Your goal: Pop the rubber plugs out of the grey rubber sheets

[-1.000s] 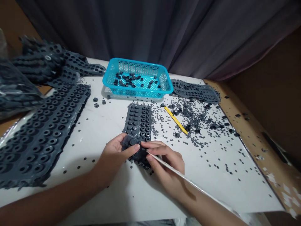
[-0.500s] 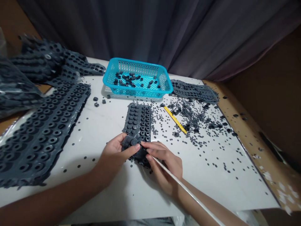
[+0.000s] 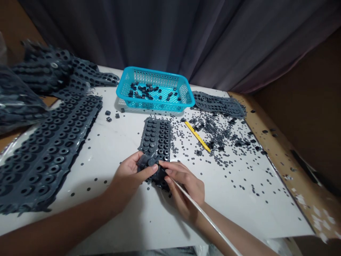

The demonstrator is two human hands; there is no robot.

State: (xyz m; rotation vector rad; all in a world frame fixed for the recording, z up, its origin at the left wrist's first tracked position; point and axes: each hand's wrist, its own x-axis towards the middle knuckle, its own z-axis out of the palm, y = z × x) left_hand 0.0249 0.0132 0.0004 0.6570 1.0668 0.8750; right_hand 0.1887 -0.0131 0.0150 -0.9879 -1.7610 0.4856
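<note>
A dark grey rubber sheet point(image 3: 156, 137) with rows of round studs lies at the middle of the white table, its near end bent up between both hands. My left hand point(image 3: 130, 174) grips that near end, thumb pressed on top beside a stud. My right hand point(image 3: 186, 181) is closed round a thin pale rod point(image 3: 205, 215), whose tip meets the sheet near my fingertips; the tip itself is hidden. The right index finger touches the sheet's studs.
Behind the sheet stands a blue basket point(image 3: 156, 106) holding small black pieces. A larger studded sheet point(image 3: 61, 142) and a plastic bag point(image 3: 20, 103) are at the left. To the right lie a yellow tool point(image 3: 197, 136), scattered grey discs and another sheet point(image 3: 220, 104).
The view has shifted very slightly, and the rod's visible lower end and my right hand sit a little further left. Both hands keep their hold.
</note>
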